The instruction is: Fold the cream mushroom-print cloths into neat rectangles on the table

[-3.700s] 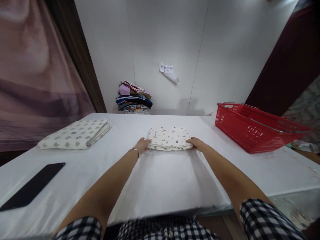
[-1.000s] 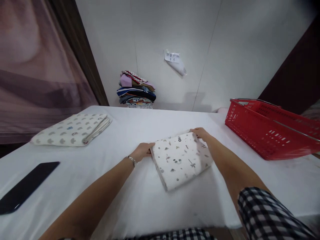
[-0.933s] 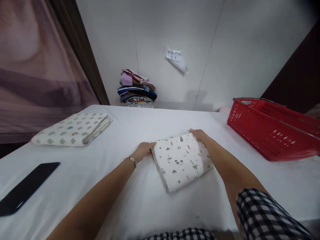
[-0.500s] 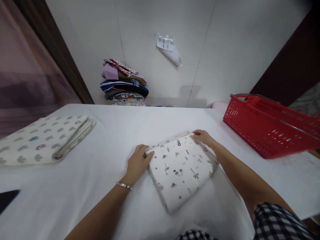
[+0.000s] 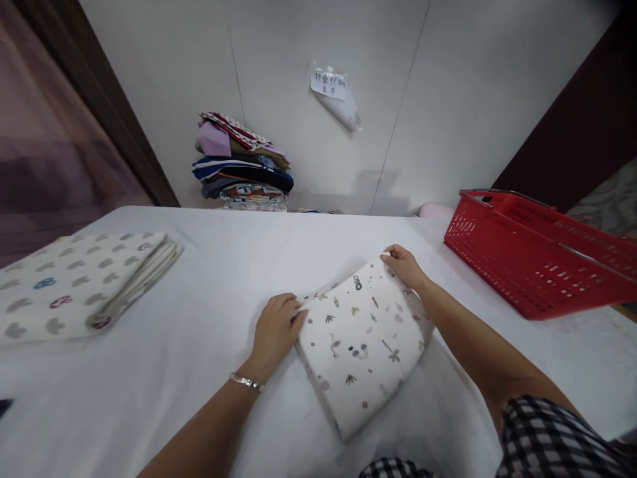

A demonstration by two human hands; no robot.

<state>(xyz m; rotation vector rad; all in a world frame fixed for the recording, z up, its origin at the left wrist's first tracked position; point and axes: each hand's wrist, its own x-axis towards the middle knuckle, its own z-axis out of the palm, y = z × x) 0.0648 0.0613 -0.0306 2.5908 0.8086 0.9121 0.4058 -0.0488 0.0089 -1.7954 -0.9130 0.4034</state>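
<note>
The table (image 5: 223,259) carries palm-print cloth (image 5: 365,342), grey-patterned cloth (image 5: 79,282) and a basket (image 5: 522,255).

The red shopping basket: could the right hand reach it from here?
Probably yes: only white tablecloth shows between the right hand and the red shopping basket. That hand is pinching a corner of the folded printed cloth, though, and would likely need to let go.

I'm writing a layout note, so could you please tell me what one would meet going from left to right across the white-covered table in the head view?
Folded cream cloth with repeated grey motifs, left hand, folded white cloth with small plant motifs, red perforated plastic basket.
</note>
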